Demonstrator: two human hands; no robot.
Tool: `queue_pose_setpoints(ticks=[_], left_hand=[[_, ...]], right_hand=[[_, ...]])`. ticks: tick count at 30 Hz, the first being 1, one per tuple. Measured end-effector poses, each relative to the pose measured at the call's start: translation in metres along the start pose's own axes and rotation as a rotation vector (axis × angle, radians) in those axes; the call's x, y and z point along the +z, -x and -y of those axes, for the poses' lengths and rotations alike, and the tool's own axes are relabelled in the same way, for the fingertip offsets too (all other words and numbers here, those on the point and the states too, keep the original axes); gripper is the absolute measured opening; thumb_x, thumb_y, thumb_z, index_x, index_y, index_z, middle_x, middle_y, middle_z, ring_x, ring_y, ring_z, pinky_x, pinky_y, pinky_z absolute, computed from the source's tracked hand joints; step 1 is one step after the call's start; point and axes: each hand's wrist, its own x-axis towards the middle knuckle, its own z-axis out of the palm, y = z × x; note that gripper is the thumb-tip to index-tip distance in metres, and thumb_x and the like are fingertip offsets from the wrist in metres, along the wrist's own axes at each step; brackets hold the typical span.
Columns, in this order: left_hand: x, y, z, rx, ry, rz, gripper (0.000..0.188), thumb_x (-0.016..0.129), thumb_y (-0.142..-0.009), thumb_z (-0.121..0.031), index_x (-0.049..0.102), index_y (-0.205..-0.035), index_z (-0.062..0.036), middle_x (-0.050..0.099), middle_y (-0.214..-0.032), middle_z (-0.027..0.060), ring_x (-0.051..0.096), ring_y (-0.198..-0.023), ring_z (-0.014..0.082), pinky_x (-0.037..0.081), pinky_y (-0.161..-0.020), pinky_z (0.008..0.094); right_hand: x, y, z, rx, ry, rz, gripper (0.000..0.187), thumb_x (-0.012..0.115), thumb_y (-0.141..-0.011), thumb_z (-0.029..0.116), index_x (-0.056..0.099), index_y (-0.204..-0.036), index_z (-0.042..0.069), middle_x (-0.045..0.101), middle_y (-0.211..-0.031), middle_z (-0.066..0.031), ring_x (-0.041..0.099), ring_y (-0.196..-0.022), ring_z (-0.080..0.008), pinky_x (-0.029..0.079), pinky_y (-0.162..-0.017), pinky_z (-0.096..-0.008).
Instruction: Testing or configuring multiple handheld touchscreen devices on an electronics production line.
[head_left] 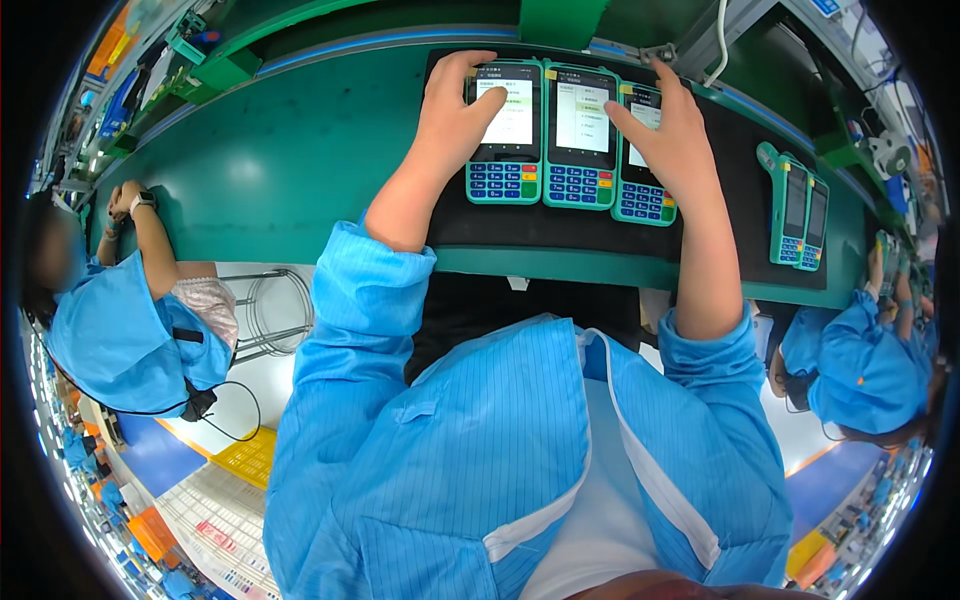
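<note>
Three green card payment terminals lie side by side on a black mat: a left one (505,150), a middle one (580,145) and a right one (643,195). Their screens are lit with white menus, above blue number keys. My left hand (455,115) is open at the left terminal, fingers by its top edge and thumb over its screen. Spread over the right terminal, my right hand (675,135) hides part of that screen. Its thumb reaches the right edge of the middle terminal's screen; whether it touches cannot be told.
Two more terminals (802,215) with dark screens lie on the right of the black mat (735,200). The green bench (280,190) extends left, where a person in blue (140,320) sits with hands on its edge. Another person in blue (870,360) is at right. A white cable (720,45) hangs behind.
</note>
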Motion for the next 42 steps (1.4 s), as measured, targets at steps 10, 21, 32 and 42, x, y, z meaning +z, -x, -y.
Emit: queue_pose_setpoints(ticks=[10, 21, 32, 42], left_hand=[[0.007, -0.002, 0.0, -0.011, -0.067, -0.065, 0.037, 0.069, -0.079, -0.017, 0.062, -0.113, -0.0066, 0.056, -0.114, 0.0117, 0.056, -0.105, 0.0242, 0.045, -0.092, 0.0326], [0.004, 0.001, 0.0, 0.001, -0.032, -0.066, 0.036, 0.066, -0.08, -0.019, 0.06, -0.113, -0.0054, 0.055, -0.115, 0.0139, 0.053, -0.109, 0.0286, 0.042, -0.095, 0.0363], [0.003, 0.002, -0.002, 0.0, 0.023, -0.058, 0.037, 0.066, -0.079, -0.016, 0.059, -0.113, -0.0045, 0.055, -0.115, 0.0156, 0.053, -0.109, 0.031, 0.042, -0.095, 0.0381], [-0.009, 0.003, 0.024, 0.096, 0.09, 0.038, 0.044, 0.053, -0.085, -0.004, 0.052, -0.128, 0.0, 0.053, -0.132, 0.013, 0.047, -0.124, 0.0245, 0.031, -0.108, 0.034]], right_hand=[[0.009, -0.003, 0.0, 0.013, 0.101, -0.088, 0.08, 0.068, -0.076, 0.051, 0.044, -0.138, 0.007, 0.056, -0.124, -0.0203, 0.052, -0.115, -0.0397, 0.045, -0.095, -0.0457], [0.007, -0.006, -0.003, 0.03, 0.088, -0.114, 0.073, 0.067, -0.079, 0.049, 0.047, -0.135, 0.007, 0.059, -0.12, -0.0194, 0.059, -0.107, -0.0376, 0.049, -0.088, -0.0429], [-0.017, -0.002, -0.043, 0.085, -0.68, 0.029, 0.056, 0.062, -0.08, -0.001, 0.048, -0.133, 0.006, 0.06, -0.124, -0.012, 0.059, -0.11, -0.0212, 0.047, -0.094, -0.0317], [0.003, -0.005, -0.051, 0.049, -0.749, -0.122, 0.039, 0.059, -0.082, -0.002, 0.056, -0.121, 0.0, 0.066, -0.112, -0.0118, 0.061, -0.106, -0.0199, 0.049, -0.09, -0.0316]])
